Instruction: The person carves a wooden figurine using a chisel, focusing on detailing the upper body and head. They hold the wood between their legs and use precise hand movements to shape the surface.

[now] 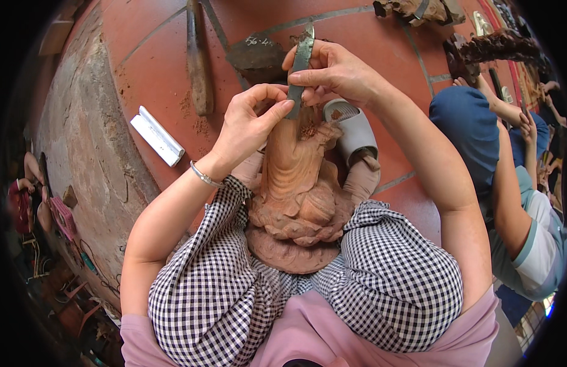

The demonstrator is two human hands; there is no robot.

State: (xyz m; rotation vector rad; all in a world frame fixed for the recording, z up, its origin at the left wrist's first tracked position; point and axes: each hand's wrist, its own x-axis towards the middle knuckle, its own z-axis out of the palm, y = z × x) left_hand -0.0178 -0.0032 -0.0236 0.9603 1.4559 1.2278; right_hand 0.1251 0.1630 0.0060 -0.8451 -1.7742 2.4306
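Note:
A flat, dark grey metal blade (302, 58) with a bright, rounded tip stands out ahead of me, held between both hands. My left hand (249, 119) pinches its near end between thumb and fingers. Higher up the blade, my right hand (338, 72) grips it with the thumb on top and fingers behind. Beneath them a carved reddish-brown wooden figure (289, 177) with a lotus-like base (294, 252) lies between my knees. Its far end is partly hidden by my left hand and the blade. Small shavings (309, 130) cling to the carving near its far end.
A wooden mallet-like stick (199, 67) and a folded white sheet-like piece (156, 136) lie on the red tiles, left. A dark block (257, 56) sits ahead, a grey slipper (350, 129) right of the figure. A person in blue trousers (466, 131) sits at right; a stone slab (81, 140) lies left.

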